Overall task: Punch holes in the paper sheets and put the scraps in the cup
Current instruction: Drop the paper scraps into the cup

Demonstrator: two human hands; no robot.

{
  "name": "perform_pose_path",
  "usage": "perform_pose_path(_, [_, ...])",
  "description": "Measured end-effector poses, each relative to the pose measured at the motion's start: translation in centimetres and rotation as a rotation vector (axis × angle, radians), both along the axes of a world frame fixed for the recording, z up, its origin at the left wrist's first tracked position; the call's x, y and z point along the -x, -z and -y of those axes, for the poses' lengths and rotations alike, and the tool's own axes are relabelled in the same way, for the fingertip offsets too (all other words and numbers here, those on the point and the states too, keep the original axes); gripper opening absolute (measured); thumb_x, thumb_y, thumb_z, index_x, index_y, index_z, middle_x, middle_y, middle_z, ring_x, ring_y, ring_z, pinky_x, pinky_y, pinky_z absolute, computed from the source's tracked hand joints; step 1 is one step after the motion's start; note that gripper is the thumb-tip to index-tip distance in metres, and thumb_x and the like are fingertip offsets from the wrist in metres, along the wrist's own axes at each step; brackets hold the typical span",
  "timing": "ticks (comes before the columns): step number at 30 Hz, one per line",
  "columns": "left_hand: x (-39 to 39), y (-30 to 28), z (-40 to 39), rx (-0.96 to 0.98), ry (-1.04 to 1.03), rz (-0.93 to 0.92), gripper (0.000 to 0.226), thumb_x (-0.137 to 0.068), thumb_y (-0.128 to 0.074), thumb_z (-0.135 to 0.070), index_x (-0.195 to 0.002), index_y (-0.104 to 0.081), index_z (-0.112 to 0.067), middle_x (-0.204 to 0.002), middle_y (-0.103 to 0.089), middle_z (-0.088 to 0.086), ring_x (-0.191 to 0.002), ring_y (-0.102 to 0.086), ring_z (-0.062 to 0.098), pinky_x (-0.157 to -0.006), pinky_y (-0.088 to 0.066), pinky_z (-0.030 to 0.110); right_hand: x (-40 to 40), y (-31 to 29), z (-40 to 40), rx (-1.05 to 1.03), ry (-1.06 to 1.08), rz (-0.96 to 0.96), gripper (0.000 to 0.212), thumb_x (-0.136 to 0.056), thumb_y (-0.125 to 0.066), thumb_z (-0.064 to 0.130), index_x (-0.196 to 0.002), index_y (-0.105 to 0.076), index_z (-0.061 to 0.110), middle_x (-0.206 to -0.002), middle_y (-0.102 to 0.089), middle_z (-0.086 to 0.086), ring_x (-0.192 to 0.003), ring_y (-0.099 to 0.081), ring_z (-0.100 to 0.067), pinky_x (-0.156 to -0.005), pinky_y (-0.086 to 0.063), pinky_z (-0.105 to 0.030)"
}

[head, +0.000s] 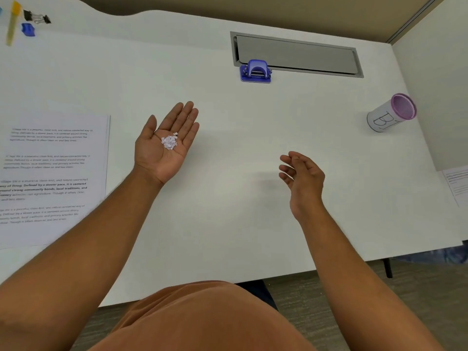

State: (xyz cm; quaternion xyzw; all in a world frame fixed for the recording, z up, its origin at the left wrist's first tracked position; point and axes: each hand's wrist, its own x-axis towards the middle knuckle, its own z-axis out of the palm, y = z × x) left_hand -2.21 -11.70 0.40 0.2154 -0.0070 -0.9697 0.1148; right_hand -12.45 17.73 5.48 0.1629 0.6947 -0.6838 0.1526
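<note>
My left hand [166,145] is held palm up over the white table, fingers flat, with a small heap of round paper scraps [170,141] lying in the palm. To its right my right hand [302,177] hovers with the fingers loosely curled and nothing in it. The blue hole punch [255,71] stands at the back of the table, apart from both hands. A white cup [388,114] with a pink mesh rim stands at the far right. Printed paper sheets [50,173] lie stacked at the left, under my left forearm.
A grey cable hatch [296,55] is set in the table behind the punch. Binder clips [36,17], a blue sharpener [27,29] and a yellow pen [12,21] lie at the back left. Another printed sheet [457,184] shows at the right edge.
</note>
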Motion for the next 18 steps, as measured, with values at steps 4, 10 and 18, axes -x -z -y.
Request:
perform_pose_path(4, [0.8,0.1,-1.6,0.002,0.001,-0.016,0.057,-0.115,-0.032,-0.035,-0.148,-0.055,0.007,-0.159,-0.052,0.025,-0.149,-0.048,0.040,-0.128,-0.031,0.050,-0.1,0.1,0.5,-0.021,-0.059,-0.017,0.016,-0.104,-0.060,0.011,-0.110,-0.074,0.007,-0.101,-0.080,-0.010,-0.079,-0.072,-0.019,-0.076,-0.060,-0.033])
perform_pose_path(10, [4.6,-1.2,-7.5,0.049,0.025,0.013,0.052,-0.113,-0.036,-0.031,-0.145,-0.058,0.003,-0.148,-0.063,0.023,-0.138,-0.062,0.037,-0.115,-0.047,0.049,1.1,-0.5,0.1,-0.061,-0.211,-0.132,0.019,-0.104,-0.058,0.011,-0.109,-0.076,0.010,-0.100,-0.081,-0.006,-0.084,-0.075,-0.017,-0.075,-0.061,-0.027])
perform_pose_path(18, [13.7,-4.3,-17.3,0.068,0.132,0.006,0.051,-0.114,-0.036,-0.033,-0.142,-0.062,0.000,-0.148,-0.064,0.023,-0.134,-0.065,0.039,-0.114,-0.048,0.049,6.4,-1.5,-5.2,-0.124,-0.316,-0.319,0.020,-0.103,-0.059,0.009,-0.107,-0.076,0.020,-0.101,-0.081,0.003,-0.089,-0.076,-0.017,-0.081,-0.063,-0.032])
